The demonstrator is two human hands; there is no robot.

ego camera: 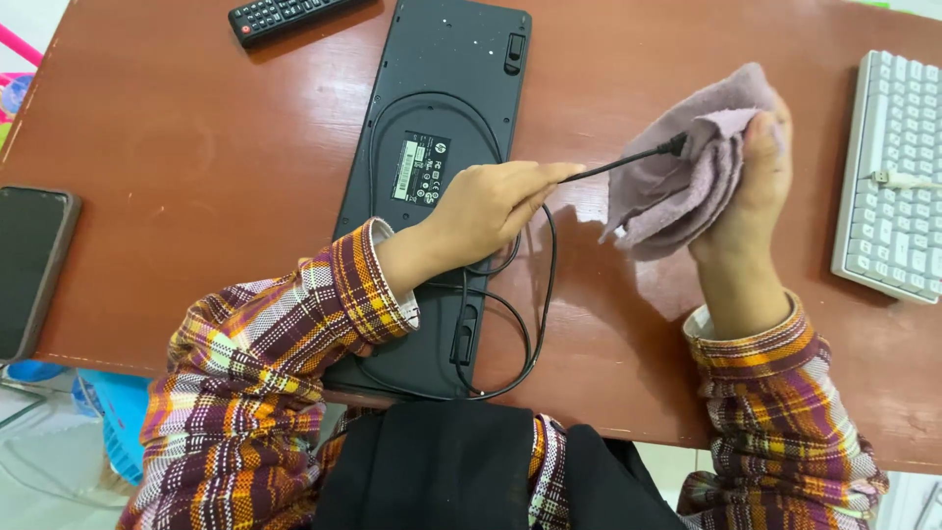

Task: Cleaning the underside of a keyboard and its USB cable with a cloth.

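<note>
A black keyboard (432,108) lies face down on the reddish-brown wooden table (196,147), its label side up. Its black cable (535,324) loops off the near edge and runs up to my left hand (486,211), which pinches the cable taut. The cable's end disappears into a folded mauve cloth (677,177) that my right hand (756,196) grips around it, just right of the keyboard. Both arms wear plaid sleeves.
A white keyboard (888,177) with a small cable plug on it sits at the right edge. A black remote control (285,15) lies at the top. A dark phone (29,265) rests at the left edge. A blue basket (113,417) stands below the table.
</note>
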